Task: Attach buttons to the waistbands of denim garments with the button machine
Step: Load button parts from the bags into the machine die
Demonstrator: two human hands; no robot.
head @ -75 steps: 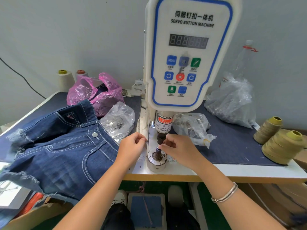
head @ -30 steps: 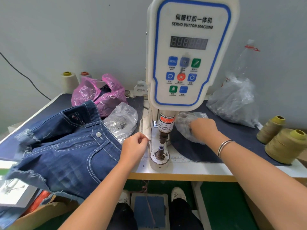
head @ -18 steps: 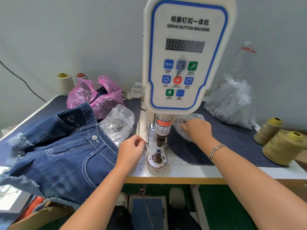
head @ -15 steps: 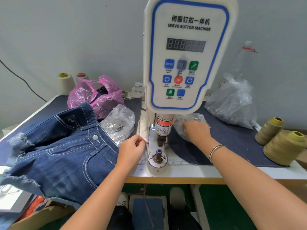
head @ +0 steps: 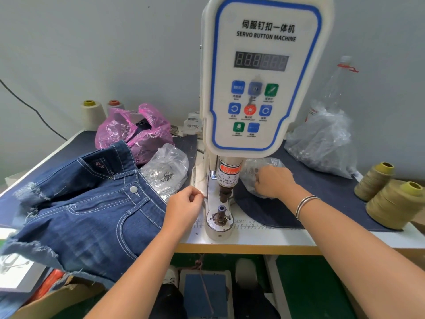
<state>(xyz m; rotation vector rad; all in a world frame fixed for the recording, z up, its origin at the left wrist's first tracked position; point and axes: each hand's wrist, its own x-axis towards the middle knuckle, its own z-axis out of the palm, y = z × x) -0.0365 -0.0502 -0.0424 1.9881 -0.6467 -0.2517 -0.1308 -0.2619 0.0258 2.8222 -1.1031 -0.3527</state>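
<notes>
Button machine (head: 264, 77): right hand (head: 274, 181) now off lower die (head: 220, 211), fingers curled inside parts bag (head: 259, 171), fetching next piece; contents unclear. Left hand (head: 184, 207), fingers curled, pinch contents indiscernible, beside shorts (head: 87, 210).

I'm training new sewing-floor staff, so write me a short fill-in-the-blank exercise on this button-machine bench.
1. The right hand reaches into a clear plastic ____ just right of the machine's press head.
2. The denim shorts lie to the ____ of the servo button machine.
3. The bag behind the shorts is ____ in colour.
4. The bracelet sits on the ____ wrist.

Missing words: bag; left; pink; right
</notes>
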